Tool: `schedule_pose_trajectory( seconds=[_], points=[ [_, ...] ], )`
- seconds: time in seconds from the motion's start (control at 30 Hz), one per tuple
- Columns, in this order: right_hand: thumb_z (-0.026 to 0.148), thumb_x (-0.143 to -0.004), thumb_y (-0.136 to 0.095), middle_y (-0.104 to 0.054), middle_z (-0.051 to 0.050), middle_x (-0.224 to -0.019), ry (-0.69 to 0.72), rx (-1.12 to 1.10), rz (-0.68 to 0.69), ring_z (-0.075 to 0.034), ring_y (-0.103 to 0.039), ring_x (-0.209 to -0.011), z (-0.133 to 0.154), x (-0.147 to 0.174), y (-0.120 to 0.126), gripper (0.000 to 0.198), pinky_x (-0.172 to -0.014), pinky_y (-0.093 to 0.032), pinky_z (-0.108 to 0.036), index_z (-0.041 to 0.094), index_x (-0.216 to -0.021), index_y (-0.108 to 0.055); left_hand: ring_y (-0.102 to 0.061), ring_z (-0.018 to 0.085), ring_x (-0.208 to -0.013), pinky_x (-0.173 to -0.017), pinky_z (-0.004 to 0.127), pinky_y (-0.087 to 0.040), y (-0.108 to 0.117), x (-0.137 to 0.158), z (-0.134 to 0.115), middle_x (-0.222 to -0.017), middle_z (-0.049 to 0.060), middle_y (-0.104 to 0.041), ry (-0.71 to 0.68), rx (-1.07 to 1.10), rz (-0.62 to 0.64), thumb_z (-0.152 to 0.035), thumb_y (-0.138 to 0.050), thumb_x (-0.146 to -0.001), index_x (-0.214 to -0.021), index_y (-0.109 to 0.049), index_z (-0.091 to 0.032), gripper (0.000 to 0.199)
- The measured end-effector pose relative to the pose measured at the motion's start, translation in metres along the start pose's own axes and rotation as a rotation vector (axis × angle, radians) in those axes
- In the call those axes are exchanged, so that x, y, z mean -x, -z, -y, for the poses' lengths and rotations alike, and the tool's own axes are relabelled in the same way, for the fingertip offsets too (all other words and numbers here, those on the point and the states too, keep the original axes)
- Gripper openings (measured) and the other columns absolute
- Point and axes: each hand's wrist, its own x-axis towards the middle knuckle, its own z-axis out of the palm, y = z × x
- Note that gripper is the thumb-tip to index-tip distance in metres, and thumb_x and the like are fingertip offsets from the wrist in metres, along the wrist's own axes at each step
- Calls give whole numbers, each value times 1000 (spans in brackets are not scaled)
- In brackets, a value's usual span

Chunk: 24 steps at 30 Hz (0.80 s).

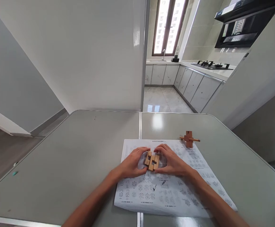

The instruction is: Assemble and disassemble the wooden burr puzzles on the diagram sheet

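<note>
Several notched wooden puzzle pieces (156,161), light in colour, lie side by side between my hands, with dark gaps where their notches meet. My left hand (134,162) curls round their left side, its thumb at the near end and fingertips at the far end. From the right, my right hand (172,161) grips them the same way, thumb low and fingers bent over the top. Beneath both hands is a large printed sheet (146,201) covered with small line drawings of puzzle shapes.
Beyond the sheet's upper right corner stands a reddish-brown wooden cross-shaped assembly (188,138) with a thin stick through it. The grey table (80,164) has a metal seam down its middle. A small green bit (14,173) lies near the left edge.
</note>
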Motion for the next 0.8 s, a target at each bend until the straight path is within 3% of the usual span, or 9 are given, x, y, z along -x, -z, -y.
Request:
schedule_pose_trajectory(
  seconds=[0.17,0.33,0.57,0.7,0.8],
  points=[
    [46,-68,-91,-61,-8,-114,13,23,-7,-29,-57,-104,-5,0,0,56,-90,-53,-44,25,-110,-62,-54,31,-135,-117,48,-44,2,0,1,-145,10,-59,94,98,-55,-27,-81,-79,-144,-52,-26,72],
    [42,-79,-84,-62,-7,-117,-40,-56,-76,-27,-61,-103,-2,-1,5,49,-89,-53,-42,26,-119,-61,-62,27,-125,-113,46,-47,9,-3,3,-137,10,-64,185,234,-156,-39,-81,-84,-146,-51,-27,70],
    [40,-85,-81,-63,-8,-125,-47,-374,-284,-25,-63,-99,17,-5,-3,51,-89,-54,-44,29,-131,-61,-67,29,-116,-113,49,-44,8,-12,6,-127,15,-71,329,1018,-252,-61,-60,-96,-132,-67,-16,57],
    [38,-85,-82,-61,-10,-132,-34,-415,-362,-26,-64,-99,27,-5,-14,54,-90,-56,-45,30,-133,-60,-69,24,-98,-104,45,-47,6,-17,3,-113,12,-73,383,1211,-246,-68,-53,-96,-119,-73,-18,59],
    [38,-84,-83,-62,-10,-133,-27,-420,-391,-28,-64,-103,32,-5,-18,55,-90,-56,-46,31,-134,-60,-64,19,-79,-87,38,-52,7,-19,0,-98,9,-69,433,1269,-227,-71,-53,-94,-99,-72,-18,58]
  ],
)
